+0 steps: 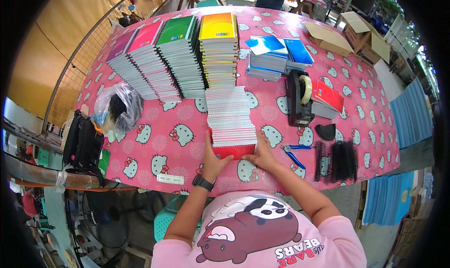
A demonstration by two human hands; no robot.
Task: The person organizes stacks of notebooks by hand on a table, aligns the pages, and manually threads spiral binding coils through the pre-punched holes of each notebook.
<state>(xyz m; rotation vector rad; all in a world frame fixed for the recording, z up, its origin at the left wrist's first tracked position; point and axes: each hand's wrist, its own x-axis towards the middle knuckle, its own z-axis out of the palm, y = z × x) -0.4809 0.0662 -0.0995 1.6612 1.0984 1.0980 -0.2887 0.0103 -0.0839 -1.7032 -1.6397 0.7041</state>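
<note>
A long leaning row of unbound notebooks (233,130) with white page edges and red covers lies in front of me. Its nearest red cover (234,152) faces me. My left hand (215,161) grips the near end of this row from the left, thumb on the red cover. On the other side my right hand (263,156) grips the same end, its thumb also on the cover. The fingers behind are partly hidden. To the right of my right hand lie blue-handled pliers (295,154) and several black spiral binding coils (336,161).
Tall stacks of purple (123,48), pink (143,37), green (176,31) and yellow notebooks (218,26) stand at the back left. Blue notebooks (268,52), a tape dispenser (300,99) and red notebooks (329,98) sit rightward. A plastic bag (117,109) rests left; cardboard boxes (363,36) stand far right.
</note>
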